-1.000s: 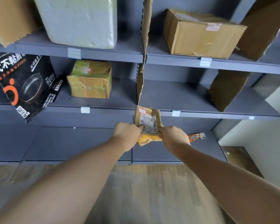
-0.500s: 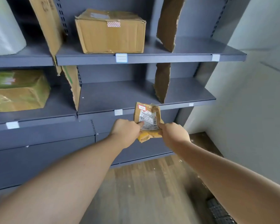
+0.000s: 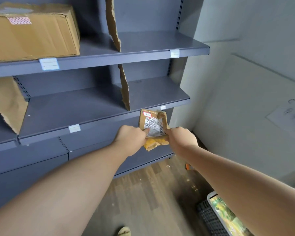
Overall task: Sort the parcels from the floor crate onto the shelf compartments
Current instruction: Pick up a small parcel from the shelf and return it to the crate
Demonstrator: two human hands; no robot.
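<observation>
Two grips: my left hand (image 3: 131, 139) and right hand (image 3: 181, 139) pinch the parcel (image 3: 154, 124), fingers (image 3: 146, 130) curled, before the shelf (image 3: 75, 106).

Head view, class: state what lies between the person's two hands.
A small brown labelled parcel, pinched at its sides by the left hand and the right hand; the head view shows it.

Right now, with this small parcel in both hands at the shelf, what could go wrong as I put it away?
The parcel is crumpled, pinched only at its lower part by the left hand and right hand, so it could slip. The torn cardboard divider on the middle shelf looks loose; a bump might topple it. The floor crate sits close by your right side, a possible trip.
</observation>
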